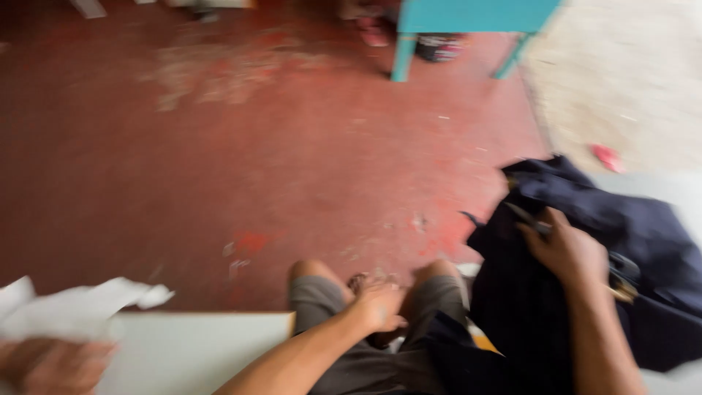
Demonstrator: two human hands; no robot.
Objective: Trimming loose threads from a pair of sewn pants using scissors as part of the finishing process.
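The person sits over a worn red-painted concrete floor [241,168], knees in grey shorts [344,322] showing at the bottom of the blurred head view. The right hand [567,249] rests on a bundle of dark navy cloth [643,241] heaped at the right, its fingers [537,232] curled into the folds and gripping the fabric; a thin dark object lies under the fingertips, too smeared to identify. The cloth hangs down from that hand past the right knee, and part of it lies over a pale grey surface [680,190] at the right edge.

The left hand [380,307] hovers between the knees, fingers loosely bent and holding nothing, apart from the cloth.

At the lower left a flat white board [197,351] lies beside the left thigh. Another person's hand [55,366] enters at the bottom left corner, just beside crumpled white paper [80,307]; the blur hides whether it touches the paper.

Far across the floor stands a turquoise wooden table [468,18] on its painted legs, with a pink sandal [374,33] just beside it. A small red item [605,156] lies on the pale concrete to the right.
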